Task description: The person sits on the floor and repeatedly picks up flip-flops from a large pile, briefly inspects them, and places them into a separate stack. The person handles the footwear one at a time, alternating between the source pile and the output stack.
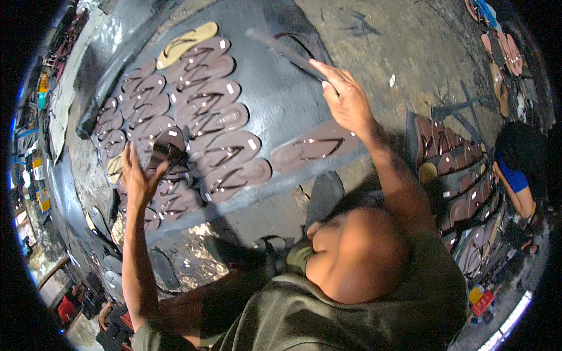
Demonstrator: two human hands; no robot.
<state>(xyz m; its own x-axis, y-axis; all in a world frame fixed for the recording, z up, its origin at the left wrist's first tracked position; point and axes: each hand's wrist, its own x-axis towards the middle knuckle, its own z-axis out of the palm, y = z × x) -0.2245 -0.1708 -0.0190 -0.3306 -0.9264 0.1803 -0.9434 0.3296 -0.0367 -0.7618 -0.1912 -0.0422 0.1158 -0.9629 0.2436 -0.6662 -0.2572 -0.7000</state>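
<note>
My right hand point(348, 102) is raised over the far right of the dark mat, closed on a dark flip-flop point(293, 55). Its sole is seen nearly edge-on, its far end blurred and a strap loop showing behind. My left hand point(139, 178) hovers low among the laid-out flip-flops, fingers stretched and thumb apart. By its thumb is a darker, shaded flip-flop point(170, 140); whether they touch I cannot tell. Overlapping rows of brown flip-flops point(219, 120) with small white labels cover the left and middle. A single brown flip-flop point(316, 146) lies by the mat's right edge.
The grey-black mat point(263, 88) lies on a rough floor. A tan flip-flop point(187, 44) tops the far row. My bent knee point(357, 251) rises in front. At right are more rows of brown flip-flops point(462, 181) and another person's arm point(518, 187) in a blue sleeve.
</note>
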